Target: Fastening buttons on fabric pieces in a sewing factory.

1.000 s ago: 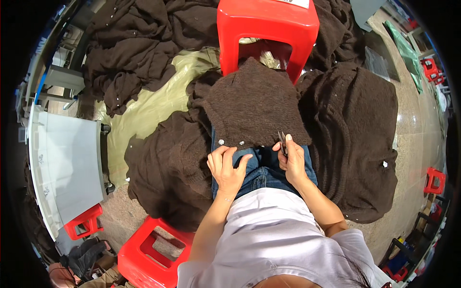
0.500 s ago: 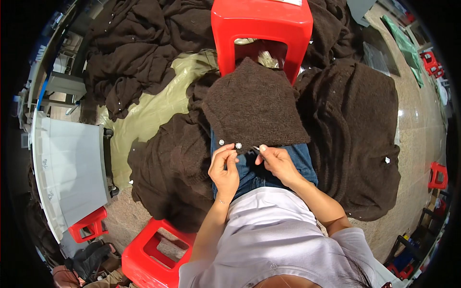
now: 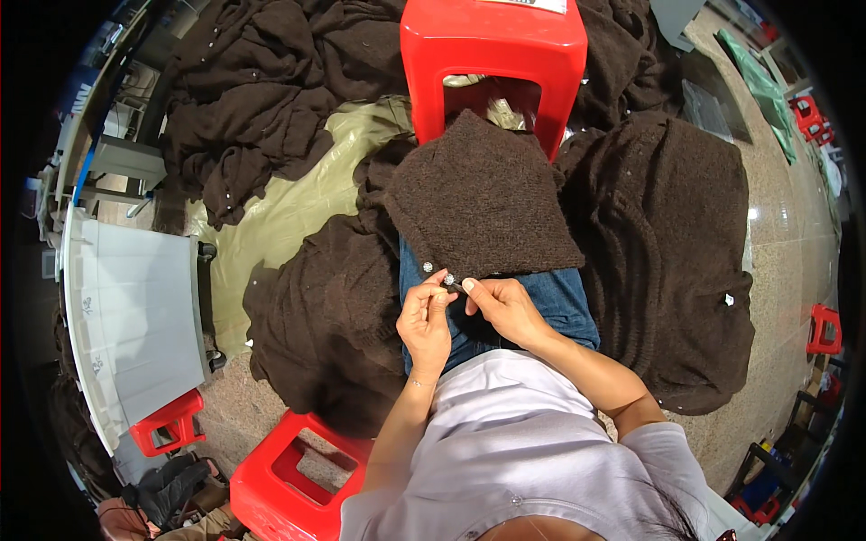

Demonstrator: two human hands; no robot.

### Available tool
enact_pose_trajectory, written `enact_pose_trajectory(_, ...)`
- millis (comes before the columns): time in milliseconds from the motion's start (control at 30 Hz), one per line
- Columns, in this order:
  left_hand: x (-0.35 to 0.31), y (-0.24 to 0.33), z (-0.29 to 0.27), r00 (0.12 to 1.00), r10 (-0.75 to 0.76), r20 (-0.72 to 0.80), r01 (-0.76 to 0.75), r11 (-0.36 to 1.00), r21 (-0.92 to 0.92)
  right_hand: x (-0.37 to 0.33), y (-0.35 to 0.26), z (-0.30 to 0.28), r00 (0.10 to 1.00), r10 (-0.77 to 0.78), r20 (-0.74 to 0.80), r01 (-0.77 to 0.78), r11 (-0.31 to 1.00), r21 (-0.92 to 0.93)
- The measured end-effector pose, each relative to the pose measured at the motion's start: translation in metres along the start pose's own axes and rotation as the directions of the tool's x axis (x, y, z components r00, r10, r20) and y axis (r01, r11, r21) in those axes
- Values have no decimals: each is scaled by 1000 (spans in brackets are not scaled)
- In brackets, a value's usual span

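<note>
A dark brown knit garment lies across my jeans-covered lap, its far part against the red stool. Two sparkling round buttons sit at its near left corner: one button is clear of my fingers, the other button is right at my fingertips. My left hand is closed, pinching the garment's edge beside that second button. Opposite it, my right hand is closed in a pinch on a small, thin metal tool, whose end meets the edge next to the button. My fingers hide most of the tool.
Brown knit garments are heaped left, right and at the far left. Ahead stands a red stool. Another red stool is at my near left, beyond it a white wheeled bin. Yellowish plastic sheeting covers some floor.
My right hand has moved left, bringing the small metal tool up to the button by my left fingers. The garment's button corner has shifted slightly right and nearer.
</note>
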State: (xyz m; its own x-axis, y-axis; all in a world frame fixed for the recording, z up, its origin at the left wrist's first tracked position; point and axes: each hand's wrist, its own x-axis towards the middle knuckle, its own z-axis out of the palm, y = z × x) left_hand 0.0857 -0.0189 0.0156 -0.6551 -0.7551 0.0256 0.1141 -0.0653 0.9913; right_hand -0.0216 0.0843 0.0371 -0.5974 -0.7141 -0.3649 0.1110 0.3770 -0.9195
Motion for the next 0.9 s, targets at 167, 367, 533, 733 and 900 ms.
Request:
enact_pose_trajectory(167, -1, 1, -1, 1000, -21, 6, 21, 1000, -15, 0, -5, 0, 1000, 0, 11, 0, 999, -32)
enact_pose_trajectory(367, -1, 1, 0, 1000, 18, 11, -18, 999, -28, 1, -4, 1, 1000, -9, 4, 9, 999, -35)
enact_pose_trajectory(533, 19, 3, -29, 991, 13, -134, 4, 991, 130, 2, -2, -11, 996, 2, -88, 20, 969, 245)
enact_pose_trajectory(733, 57, -9, -64, 982, 91, -166, -64, 985, 162, 34, -11, -34, 929, -322, -182, 312, 947, -78)
enact_pose_trajectory(900, 84, 22, -79, 924, 247, -291, -186, 958, 219, 49, -41, -39, 847, -530, 48, 502, 766, -403)
